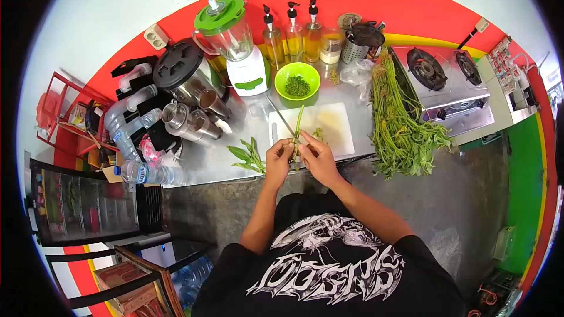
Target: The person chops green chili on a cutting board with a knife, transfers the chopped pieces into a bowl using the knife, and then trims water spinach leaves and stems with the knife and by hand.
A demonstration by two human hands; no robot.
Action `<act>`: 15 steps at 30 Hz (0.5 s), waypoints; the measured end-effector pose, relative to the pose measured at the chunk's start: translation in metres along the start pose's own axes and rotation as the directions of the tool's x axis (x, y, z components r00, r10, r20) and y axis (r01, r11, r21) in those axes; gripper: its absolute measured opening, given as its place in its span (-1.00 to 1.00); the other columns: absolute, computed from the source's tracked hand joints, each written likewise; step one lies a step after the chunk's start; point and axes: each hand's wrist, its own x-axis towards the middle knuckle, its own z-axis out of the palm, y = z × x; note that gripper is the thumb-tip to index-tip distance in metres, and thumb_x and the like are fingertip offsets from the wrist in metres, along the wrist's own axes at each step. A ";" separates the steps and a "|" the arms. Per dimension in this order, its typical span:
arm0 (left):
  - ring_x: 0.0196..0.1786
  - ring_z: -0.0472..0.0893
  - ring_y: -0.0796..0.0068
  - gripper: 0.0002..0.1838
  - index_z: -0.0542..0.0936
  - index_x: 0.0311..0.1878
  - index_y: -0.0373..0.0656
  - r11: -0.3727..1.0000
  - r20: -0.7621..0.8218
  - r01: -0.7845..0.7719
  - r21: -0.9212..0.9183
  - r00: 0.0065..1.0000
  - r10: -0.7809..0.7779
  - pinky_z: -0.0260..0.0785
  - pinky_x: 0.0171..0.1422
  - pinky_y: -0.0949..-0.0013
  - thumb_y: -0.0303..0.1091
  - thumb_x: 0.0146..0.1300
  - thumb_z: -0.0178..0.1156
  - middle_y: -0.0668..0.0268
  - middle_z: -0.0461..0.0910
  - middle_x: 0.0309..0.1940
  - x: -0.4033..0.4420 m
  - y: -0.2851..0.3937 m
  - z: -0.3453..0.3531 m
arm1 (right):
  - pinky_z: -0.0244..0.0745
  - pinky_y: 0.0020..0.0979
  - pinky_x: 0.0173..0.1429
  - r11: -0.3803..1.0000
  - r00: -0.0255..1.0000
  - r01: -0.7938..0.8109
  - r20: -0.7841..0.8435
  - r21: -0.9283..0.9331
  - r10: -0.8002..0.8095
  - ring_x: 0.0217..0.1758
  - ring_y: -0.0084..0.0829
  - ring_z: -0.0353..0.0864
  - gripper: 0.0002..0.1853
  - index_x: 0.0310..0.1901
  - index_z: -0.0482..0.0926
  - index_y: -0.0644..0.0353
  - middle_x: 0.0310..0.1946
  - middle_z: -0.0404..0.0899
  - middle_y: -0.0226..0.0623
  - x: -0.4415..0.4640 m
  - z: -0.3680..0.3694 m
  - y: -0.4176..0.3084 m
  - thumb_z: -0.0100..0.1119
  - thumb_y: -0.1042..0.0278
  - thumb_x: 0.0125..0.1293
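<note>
Over the front edge of the white cutting board (pixel 338 118), both my hands are closed on a green plant stem (pixel 300 120) that points away from me. My left hand (pixel 279 157) pinches it from the left, and my right hand (pixel 318 157) pinches it from the right. The stem's lower end is partly hidden by my fingers. A knife (pixel 280 113) lies slantwise across the board's left part, its near end close to my left fingertips. Small green trimmings (pixel 319 134) rest on the board. Beyond it, a lime-green bowl (pixel 281 95) contains chopped greens (pixel 297 86).
Leafy sprigs (pixel 249 156) lie left of my hands. A big bunch of long-stemmed greens (pixel 395 123) hangs over the counter edge at right, beside the gas stove (pixel 449 91). Behind stand a blender (pixel 247 70), pump bottles (pixel 294 38) and metal cups (pixel 179 118).
</note>
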 end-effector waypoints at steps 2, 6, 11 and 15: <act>-0.24 0.55 0.69 -0.84 0.65 -0.03 -0.31 1.000 -0.007 0.010 -0.014 1.000 -0.010 0.39 -0.11 0.51 -0.44 0.50 0.15 0.41 0.67 -0.28 -0.002 0.003 0.002 | 0.29 -0.58 -0.35 0.992 0.996 0.092 0.002 -0.087 -0.092 -0.43 -0.75 0.31 -0.43 0.46 0.39 0.19 -0.43 0.46 -0.56 -0.002 0.000 0.003 0.25 0.38 0.45; -0.25 0.55 0.67 -0.84 0.64 -0.04 -0.31 0.996 -0.040 0.056 -0.067 0.997 -0.059 0.39 -0.13 0.51 -0.44 0.50 0.14 0.42 0.66 -0.29 -0.005 0.005 0.005 | 0.25 -0.59 -0.34 0.952 0.977 0.213 0.023 -0.221 -0.213 -0.42 -0.77 0.27 -0.41 0.47 0.38 0.16 -0.42 0.45 -0.57 -0.001 -0.002 -0.001 0.25 0.42 0.43; -0.30 0.51 0.65 -0.85 0.63 -0.04 -0.31 0.991 0.001 0.085 -0.103 0.996 -0.085 0.37 -0.16 0.51 -0.45 0.50 0.13 0.40 0.62 -0.32 -0.003 0.008 0.006 | 0.22 -0.60 -0.35 0.967 0.981 0.193 -0.003 -0.166 -0.196 -0.42 -0.77 0.24 -0.45 0.43 0.44 0.19 -0.42 0.42 -0.60 0.007 -0.002 -0.004 0.25 0.43 0.42; -0.30 0.49 0.65 -0.81 0.64 0.01 -0.31 0.992 0.019 0.075 -0.104 0.997 -0.073 0.36 -0.16 0.50 -0.42 0.50 0.14 0.41 0.59 -0.36 -0.001 0.011 0.009 | 0.24 -0.62 -0.31 0.955 0.979 0.197 -0.003 -0.223 -0.202 -0.39 -0.77 0.26 -0.49 0.39 0.48 0.22 -0.39 0.45 -0.59 0.012 -0.007 -0.010 0.27 0.39 0.43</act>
